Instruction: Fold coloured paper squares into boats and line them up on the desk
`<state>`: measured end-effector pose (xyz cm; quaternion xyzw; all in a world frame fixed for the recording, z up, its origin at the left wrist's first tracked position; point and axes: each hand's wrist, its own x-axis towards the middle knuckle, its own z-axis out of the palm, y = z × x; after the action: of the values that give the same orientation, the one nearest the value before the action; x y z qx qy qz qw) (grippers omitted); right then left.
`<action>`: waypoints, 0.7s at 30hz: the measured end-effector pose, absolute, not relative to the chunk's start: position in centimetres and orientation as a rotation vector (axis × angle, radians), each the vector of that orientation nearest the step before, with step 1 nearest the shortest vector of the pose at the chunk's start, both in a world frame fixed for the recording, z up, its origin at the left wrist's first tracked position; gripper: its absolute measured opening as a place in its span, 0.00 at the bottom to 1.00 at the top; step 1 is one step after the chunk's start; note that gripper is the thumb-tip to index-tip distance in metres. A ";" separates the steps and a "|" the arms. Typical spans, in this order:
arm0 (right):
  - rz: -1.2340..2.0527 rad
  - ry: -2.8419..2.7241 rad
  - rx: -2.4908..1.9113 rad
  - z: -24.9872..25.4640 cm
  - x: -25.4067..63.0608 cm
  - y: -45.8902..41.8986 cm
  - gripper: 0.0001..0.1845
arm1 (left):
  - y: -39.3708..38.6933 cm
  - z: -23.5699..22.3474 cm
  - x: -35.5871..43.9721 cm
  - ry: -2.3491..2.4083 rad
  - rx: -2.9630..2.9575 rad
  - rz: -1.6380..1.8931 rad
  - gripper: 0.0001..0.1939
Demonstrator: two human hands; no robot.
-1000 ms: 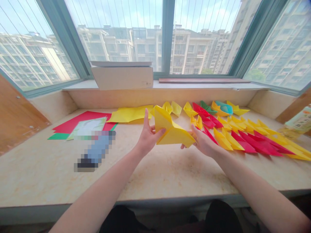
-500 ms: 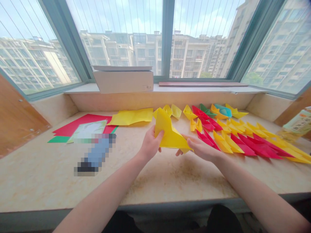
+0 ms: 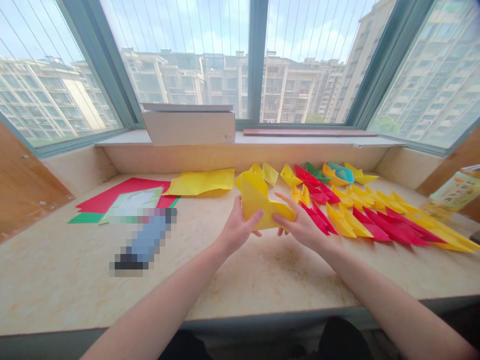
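Between my two hands a folded sheet of yellow paper (image 3: pixel 255 195) is held up over the counter. My left hand (image 3: pixel 240 225) grips its left lower part, thumb on the near face and fingers behind. On the other side my right hand (image 3: pixel 299 222) is closed on the right end, its thumb pressing the paper and its index finger stretched along the upper edge. The paper's right flap curves up toward that hand. Just right of it stand folded yellow paper boats (image 3: pixel 340 220) and red paper boats (image 3: pixel 317 217), in rows.
A yellow sheet (image 3: pixel 202 181), red paper (image 3: pixel 112 192) and a pale packet (image 3: pixel 135 202) lie at the left, near a blurred-out object (image 3: pixel 146 240). A white box (image 3: pixel 189 125) sits on the window ledge. A bottle (image 3: pixel 455 192) stands far right on the counter (image 3: pixel 93 290).
My right hand has shifted its hold, with its thumb now pressing the near face. The paper's right end, flat and pointed before, now bends upward. My left thumb lies further across the paper.
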<state>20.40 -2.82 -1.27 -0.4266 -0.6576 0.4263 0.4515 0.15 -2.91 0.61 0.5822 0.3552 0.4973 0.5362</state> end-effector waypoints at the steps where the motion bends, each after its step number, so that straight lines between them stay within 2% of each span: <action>1: 1.044 -1.647 -1.051 -1.2 20.3 -2.9 0.38 | -2.9 0.6 0.2 0.859 1.384 1.201 0.29; 4: 1.030 -1.688 -1.028 -1.2 20.0 -3.0 0.29 | -2.8 0.6 0.1 0.876 1.377 1.237 0.28; 9: 0.953 -1.557 -1.149 -1.6 19.9 -2.8 0.37 | -2.7 0.6 0.3 0.831 1.402 1.243 0.26; 11: 0.901 -1.618 -1.121 -1.7 20.1 -3.0 0.37 | -2.7 0.6 0.4 0.861 1.395 1.269 0.25; 14: 0.684 -1.942 -1.030 -1.6 20.2 -3.6 0.32 | -2.5 0.4 0.3 0.935 1.352 1.325 0.22; 19: 0.232 -2.354 -1.110 -1.9 20.3 -4.0 0.39 | -2.2 0.3 0.0 0.965 1.273 1.311 0.20; 21: 0.163 -2.328 -1.099 -2.0 20.4 -3.9 0.34 | -2.4 0.5 -0.1 0.913 1.230 1.269 0.22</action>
<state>20.35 -3.88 -1.97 -0.4093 -0.8672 0.0606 0.2772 -0.08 -2.39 0.53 0.5185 0.3847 0.5351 0.5449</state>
